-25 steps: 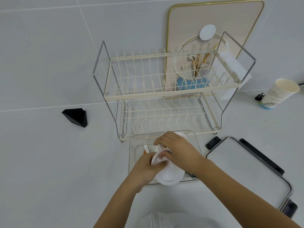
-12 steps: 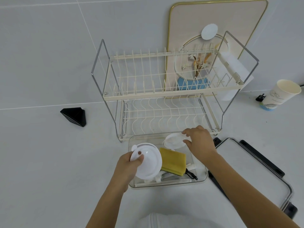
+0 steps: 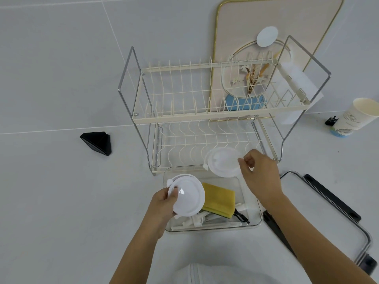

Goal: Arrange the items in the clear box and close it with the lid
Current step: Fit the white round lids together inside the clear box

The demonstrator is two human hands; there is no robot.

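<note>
The clear box (image 3: 258, 219) sits in front of the dish rack, holding a yellow sponge (image 3: 219, 199), white utensils (image 3: 196, 221) and a small black item (image 3: 242, 217). My left hand (image 3: 164, 203) grips a round white plate (image 3: 187, 194) over the box's left end. My right hand (image 3: 260, 173) pinches the rim of a second white plate (image 3: 222, 161) above the box's far edge. The lid (image 3: 320, 214), clear with black latches, lies on the counter to the right of the box.
A two-tier cream wire dish rack (image 3: 205, 111) stands just behind the box. A framed board (image 3: 287, 23) leans on the wall behind it. A paper cup (image 3: 356, 117) stands at far right, a black wedge (image 3: 97, 143) at left.
The two plates, held together over the box a second ago, have been separated. My left hand carried one to the left; my right hand lifted the other up and away toward the rack.
</note>
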